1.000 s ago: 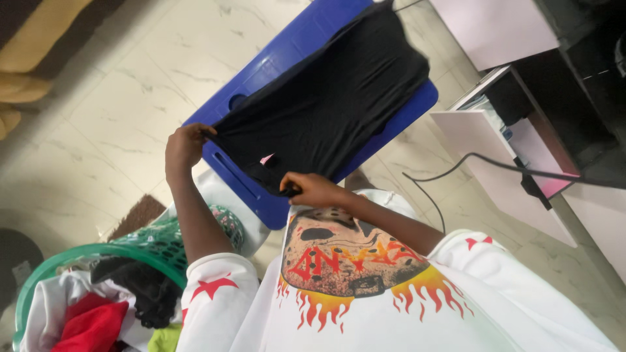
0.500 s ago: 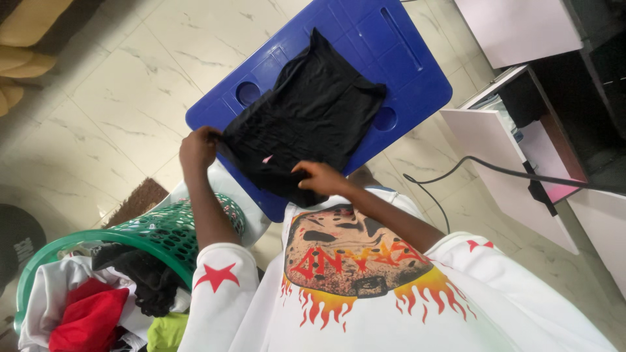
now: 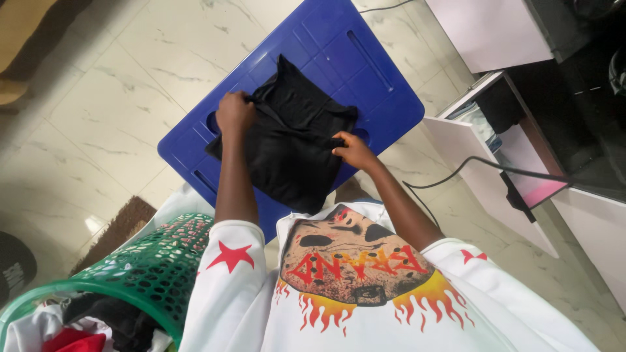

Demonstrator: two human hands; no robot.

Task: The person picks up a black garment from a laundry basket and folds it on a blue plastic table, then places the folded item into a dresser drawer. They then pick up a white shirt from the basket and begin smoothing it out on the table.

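Observation:
A black garment (image 3: pixel 287 146) lies partly folded on a blue plastic board (image 3: pixel 365 65) that rests on the tiled floor. My left hand (image 3: pixel 235 112) grips the garment's left edge near the board's left side. My right hand (image 3: pixel 353 150) pinches a fold on the garment's right edge. Both arms come out of white sleeves with red stars. The garment's upper part is doubled over toward the far side of the board.
A green mesh laundry basket (image 3: pixel 156 274) with several clothes stands at the lower left. A white cabinet with an open door (image 3: pixel 482 163) and a black cable (image 3: pixel 450 179) sit to the right. A brown mat (image 3: pixel 114 231) lies by the basket.
The garment, spread wide and lifted a second ago, now lies lower and more compact on the board. Both hands have moved farther out over it, folding it inward.

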